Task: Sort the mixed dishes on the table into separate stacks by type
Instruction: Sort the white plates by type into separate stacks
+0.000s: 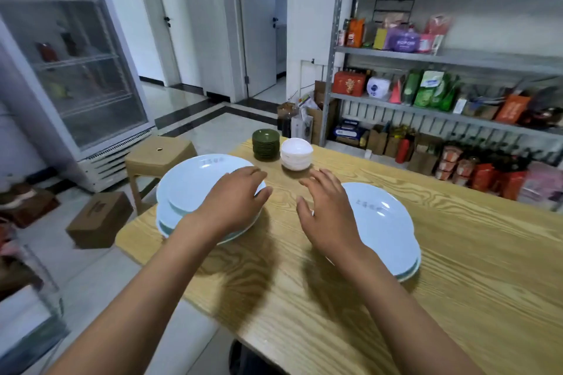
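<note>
On the wooden table point(457, 268) stand four stacks. A stack of round pale-blue plates point(189, 186) sits at the left edge. My left hand point(234, 198) lies over its right rim with relaxed fingers. A stack of scalloped pale-blue plates point(384, 222) sits to the right. My right hand point(326, 216) hovers open just left of it, fingers spread, holding nothing. At the table's far end stand a stack of small dark-green dishes point(265, 144) and a stack of white bowls point(296, 154), side by side.
A tan plastic stool point(158, 155) stands beyond the table's left corner, with a cardboard box point(99, 219) on the floor near it. A glass-door fridge point(76, 70) is at the left. Metal shelves point(441, 100) full of packaged goods line the right wall.
</note>
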Demonstrator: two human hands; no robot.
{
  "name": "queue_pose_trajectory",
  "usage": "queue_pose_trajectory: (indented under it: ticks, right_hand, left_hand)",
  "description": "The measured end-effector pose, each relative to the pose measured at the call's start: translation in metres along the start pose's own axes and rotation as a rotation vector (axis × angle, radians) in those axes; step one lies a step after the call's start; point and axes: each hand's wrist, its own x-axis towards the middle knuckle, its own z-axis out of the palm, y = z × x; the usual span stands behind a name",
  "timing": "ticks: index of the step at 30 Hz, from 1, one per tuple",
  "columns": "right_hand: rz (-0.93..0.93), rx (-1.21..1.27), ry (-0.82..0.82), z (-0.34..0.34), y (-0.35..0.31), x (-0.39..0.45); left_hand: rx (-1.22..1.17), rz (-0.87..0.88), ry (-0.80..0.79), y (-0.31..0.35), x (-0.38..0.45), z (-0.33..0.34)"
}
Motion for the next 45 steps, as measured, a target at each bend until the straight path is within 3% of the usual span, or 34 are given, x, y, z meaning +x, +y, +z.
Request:
queue_pose_trajectory:
  ticks: [6,11,15,22,28,36,40,45]
  right_hand:
    - [0.028,0.126,-0.087,0.035,-0.034,0.018]
    - [0.07,0.157,-0.074,0.045,-0.039,0.017]
    - [0.104,0.16,-0.073,0.046,-0.038,0.014]
    - [0.16,0.167,0.005,0.036,-0.028,0.01]
    - [0.168,0.163,0.068,0.009,-0.016,0.006]
    - [0.302,0.113,0.24,-0.057,0.037,-0.021]
    - [0.345,0.041,0.298,-0.082,0.067,-0.046]
    - [0.445,-0.001,0.334,-0.105,0.099,-0.072]
  left_hand:
    - [-0.045,-0.303,-0.243,-0.072,-0.002,0.008]
    - [0.024,-0.297,-0.199,-0.076,-0.001,0.02]
    - [0.08,-0.187,-0.138,-0.075,0.0,0.019]
    - [0.385,0.008,0.084,-0.061,-0.005,0.01]
    - [0.321,0.096,0.336,-0.051,-0.016,0.003]
    - [0.2,0.396,0.56,0.027,-0.021,-0.009]
    - [0.139,0.581,0.567,0.069,-0.026,0.019]
    - [0.128,0.706,0.406,0.1,-0.02,0.061]
